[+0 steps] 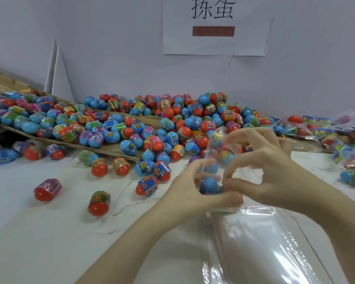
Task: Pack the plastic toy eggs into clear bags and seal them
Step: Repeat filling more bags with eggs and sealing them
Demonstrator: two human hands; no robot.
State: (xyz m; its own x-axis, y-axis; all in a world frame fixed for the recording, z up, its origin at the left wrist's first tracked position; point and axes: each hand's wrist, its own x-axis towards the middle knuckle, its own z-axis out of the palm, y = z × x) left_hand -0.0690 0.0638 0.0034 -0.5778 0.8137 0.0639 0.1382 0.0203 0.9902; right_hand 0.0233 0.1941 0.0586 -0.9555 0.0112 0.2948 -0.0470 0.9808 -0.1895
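Between my hands: clear bag (219, 160), upright, a blue egg (209, 184) inside near its lower end.
Left hand (195, 191): my fingers curl round the bag's lower part and the egg.
Right hand (260, 160): pinches the bag's upper side.
Loose eggs (152, 128): heaped behind, against the wall, spilling off cardboard (115, 149).
Flat bags (264, 242): stacked just below my hands.
Filled bags (326, 132): far right.
Open table (39, 232): near left edge, a few stray eggs.

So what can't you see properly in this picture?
Head view only:
- Blue egg: motion blur and both hands' fingers cover it.
- Clear bag: its contents are blurred.
- Wall sign: top cut off by the frame edge.
- Egg labels: print too small.
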